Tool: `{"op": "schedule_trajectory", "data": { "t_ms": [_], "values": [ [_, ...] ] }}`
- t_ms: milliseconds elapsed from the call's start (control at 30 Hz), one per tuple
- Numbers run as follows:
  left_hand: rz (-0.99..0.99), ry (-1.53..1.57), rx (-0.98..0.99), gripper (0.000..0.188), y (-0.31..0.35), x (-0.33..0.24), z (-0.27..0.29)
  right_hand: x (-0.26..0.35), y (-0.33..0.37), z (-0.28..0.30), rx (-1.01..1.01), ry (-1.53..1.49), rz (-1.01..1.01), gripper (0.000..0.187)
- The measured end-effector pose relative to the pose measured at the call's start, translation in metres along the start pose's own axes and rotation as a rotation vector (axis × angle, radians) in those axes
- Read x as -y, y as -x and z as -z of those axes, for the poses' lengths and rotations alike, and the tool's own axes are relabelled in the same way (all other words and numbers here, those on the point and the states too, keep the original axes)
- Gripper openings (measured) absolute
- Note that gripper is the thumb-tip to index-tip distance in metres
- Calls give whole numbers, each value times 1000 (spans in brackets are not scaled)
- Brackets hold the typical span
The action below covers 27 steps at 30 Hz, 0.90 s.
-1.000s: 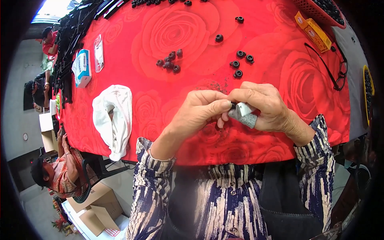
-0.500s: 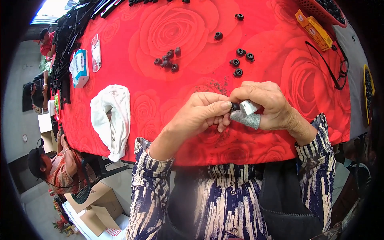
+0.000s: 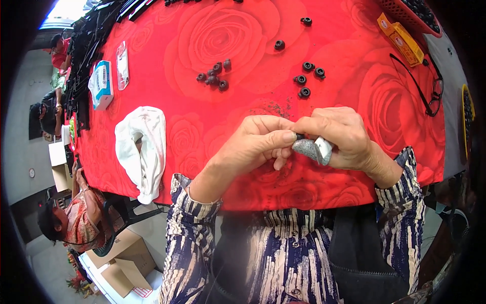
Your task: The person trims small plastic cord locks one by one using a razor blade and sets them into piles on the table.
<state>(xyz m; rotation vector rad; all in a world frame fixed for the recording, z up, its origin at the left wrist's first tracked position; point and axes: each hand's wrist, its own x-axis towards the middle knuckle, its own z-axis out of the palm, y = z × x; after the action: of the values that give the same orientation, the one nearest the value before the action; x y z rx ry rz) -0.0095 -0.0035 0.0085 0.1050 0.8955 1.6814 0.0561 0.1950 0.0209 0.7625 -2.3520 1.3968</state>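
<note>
My left hand is closed, pinching a small black rubber-like part between thumb and index finger. My right hand meets it from the other side, its fingers curled round a short white and metallic tool that looks like a small blade. A speckled grey cover sits on the right thumb, close under the black part. The fingers hide most of the part. Beyond my hands, dark crumbs are scattered on the red rose-patterned tablecloth.
Round black parts lie in a cluster and a looser group. To the left are a white cloth and a tissue pack. At right lie eyeglasses, a yellow box and a red basket.
The white tool in my right hand has turned and moved slightly down and right, over the grey thumb cover. My left hand keeps its pinch on the black part.
</note>
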Motion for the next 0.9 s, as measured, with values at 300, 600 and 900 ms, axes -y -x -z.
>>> {"op": "schedule_trajectory", "data": {
  "t_ms": [300,600,900],
  "values": [
    [-112,-86,-144,25,2,5,-10,-1,3,-1,-90,207,129,49],
    [-119,-120,-122,24,5,1,-9,1,3,-3,-88,225,147,38],
    [-238,-141,-168,22,4,3,-7,-2,-2,2,-80,115,-60,35]
  ]
}}
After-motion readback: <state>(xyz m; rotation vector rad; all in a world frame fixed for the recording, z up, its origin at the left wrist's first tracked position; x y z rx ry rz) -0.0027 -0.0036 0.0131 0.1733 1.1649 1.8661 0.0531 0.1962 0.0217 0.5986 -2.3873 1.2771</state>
